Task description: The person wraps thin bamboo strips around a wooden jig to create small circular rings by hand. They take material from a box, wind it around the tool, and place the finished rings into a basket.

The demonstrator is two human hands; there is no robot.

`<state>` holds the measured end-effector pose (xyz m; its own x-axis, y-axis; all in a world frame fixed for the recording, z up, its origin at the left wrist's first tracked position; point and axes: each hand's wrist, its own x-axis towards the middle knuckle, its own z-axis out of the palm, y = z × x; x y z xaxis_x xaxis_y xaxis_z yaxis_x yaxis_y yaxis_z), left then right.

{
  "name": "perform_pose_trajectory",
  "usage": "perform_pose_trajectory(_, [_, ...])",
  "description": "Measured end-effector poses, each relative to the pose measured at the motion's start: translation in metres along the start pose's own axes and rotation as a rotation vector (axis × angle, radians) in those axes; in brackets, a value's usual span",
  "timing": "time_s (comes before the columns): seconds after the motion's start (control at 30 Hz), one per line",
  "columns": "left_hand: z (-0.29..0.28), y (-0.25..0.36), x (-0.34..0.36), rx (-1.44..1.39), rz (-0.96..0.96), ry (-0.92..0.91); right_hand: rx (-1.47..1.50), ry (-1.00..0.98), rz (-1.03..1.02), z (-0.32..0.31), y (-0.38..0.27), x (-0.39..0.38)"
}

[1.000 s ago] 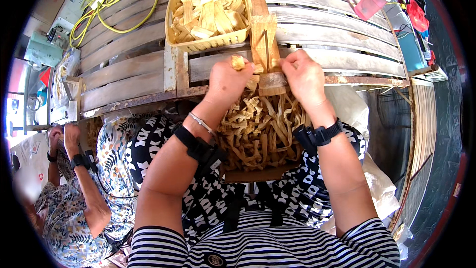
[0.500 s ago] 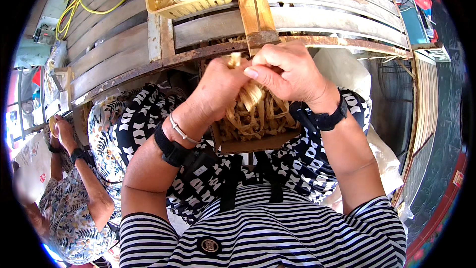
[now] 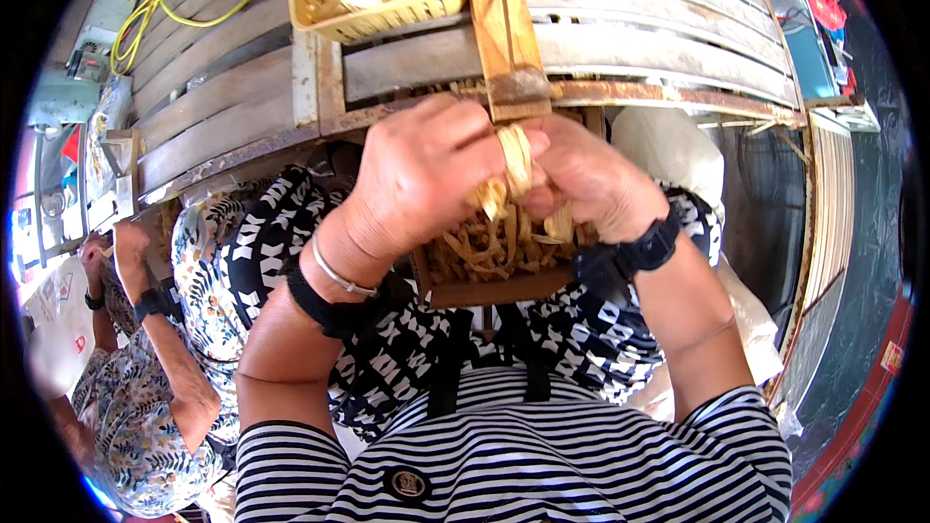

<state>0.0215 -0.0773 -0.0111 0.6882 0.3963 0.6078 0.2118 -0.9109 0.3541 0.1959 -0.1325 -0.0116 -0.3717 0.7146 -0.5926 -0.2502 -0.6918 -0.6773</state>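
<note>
My left hand (image 3: 421, 169) and my right hand (image 3: 596, 179) meet just in front of the slatted table's edge, fingers closed on a pale yellow fibrous strip (image 3: 516, 157). The strip is bent between them, one end poking out below my left fingers. Another yellow end shows beneath my right hand, whose fingers are partly hidden and slightly blurred. Under both hands a cardboard box (image 3: 494, 293) sits at my lap, filled with short yellowish pieces (image 3: 475, 254). Right above my fingers, a wooden bar with a slot (image 3: 506, 29) juts over the table edge.
A yellow plastic basket (image 3: 397, 15) full of pale strips stands on the slatted table (image 3: 639, 44). Yellow cable (image 3: 174, 0) lies coiled at the far left. At my left, a co-worker in a floral shirt (image 3: 145, 426) holds both hands up. A white sack (image 3: 668, 150) is at my right.
My hands have turned and drawn slightly apart, and the strip now bends between them instead of hanging below. The co-worker's hands have risen.
</note>
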Motion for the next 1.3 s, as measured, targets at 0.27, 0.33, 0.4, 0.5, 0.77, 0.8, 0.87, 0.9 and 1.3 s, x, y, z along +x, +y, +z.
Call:
perform_pose_trajectory(0.27, [0.008,-0.009,-0.008,-0.114,-0.335,0.187,-0.147,0.370,-0.641,0.014,0.006,0.003])
perform_pose_trajectory(0.33, [0.003,-0.007,-0.003,-0.301,-0.473,0.055,-0.415,0.427,-0.919,0.009,0.011,0.011])
perform_pose_trajectory(0.4, [-0.002,-0.009,-0.003,-0.415,-0.540,-0.115,-0.593,0.399,-0.940,0.006,0.013,0.010])
perform_pose_trajectory(0.5, [-0.004,-0.013,-0.009,-0.308,-0.420,-0.351,-0.897,0.360,-0.753,0.008,0.014,0.005])
perform_pose_trajectory(0.77, [-0.011,-0.006,0.000,-0.912,-0.640,0.039,-0.402,0.260,-0.393,0.006,0.011,0.004])
perform_pose_trajectory(0.8, [-0.017,-0.002,0.001,-1.040,-0.729,0.086,-0.314,0.175,-0.352,0.010,0.002,-0.005])
perform_pose_trajectory(0.87, [-0.027,0.001,0.002,-1.335,-0.936,0.173,-0.170,0.140,-0.329,0.004,0.007,-0.006])
perform_pose_trajectory(0.9, [-0.037,0.000,0.002,-1.455,-0.959,0.187,-0.098,0.121,-0.317,0.003,0.008,-0.006])
perform_pose_trajectory(1.3, [-0.037,-0.019,0.002,-1.074,-1.055,-0.077,0.164,0.170,-0.303,-0.004,0.008,0.007])
